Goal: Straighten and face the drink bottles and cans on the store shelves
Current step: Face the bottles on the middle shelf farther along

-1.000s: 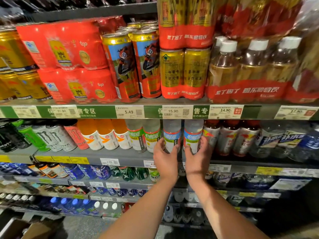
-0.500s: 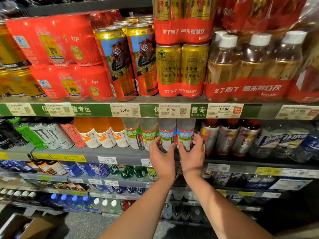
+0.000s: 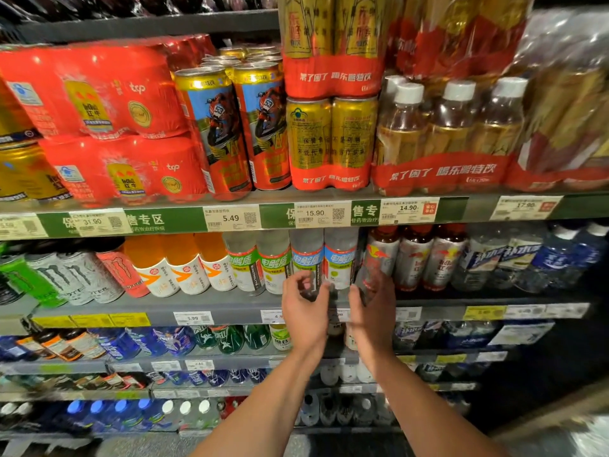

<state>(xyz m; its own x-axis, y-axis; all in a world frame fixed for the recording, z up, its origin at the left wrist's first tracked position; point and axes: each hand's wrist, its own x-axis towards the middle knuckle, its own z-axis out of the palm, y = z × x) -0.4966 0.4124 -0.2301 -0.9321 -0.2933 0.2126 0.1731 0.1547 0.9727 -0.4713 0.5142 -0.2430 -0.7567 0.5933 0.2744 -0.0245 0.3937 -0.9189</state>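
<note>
Two clear bottles with blue labels [image 3: 307,255] [image 3: 341,255] stand side by side at the front of the second shelf [image 3: 214,308], labels facing out. My left hand [image 3: 304,313] hovers just in front of the left bottle's base, its fingers curled loosely and apart. My right hand [image 3: 372,310] sits below and to the right of the right bottle, blurred, with its fingers spread in front of the neighbouring red-and-silver bottle [image 3: 379,258]. Neither hand closes around a bottle.
Green-labelled bottles [image 3: 245,265], orange bottles [image 3: 184,265] and Monster cans [image 3: 75,278] stand to the left. More red-and-silver bottles [image 3: 441,258] and water bottles [image 3: 514,258] stand to the right. Tall cans [image 3: 214,133] and shrink-wrapped packs fill the shelf above. Lower shelves hold more drinks.
Both hands have come off the two blue-labelled bottles and dropped slightly toward the shelf edge, fingers loosened. The view has shifted a little closer and to the right.
</note>
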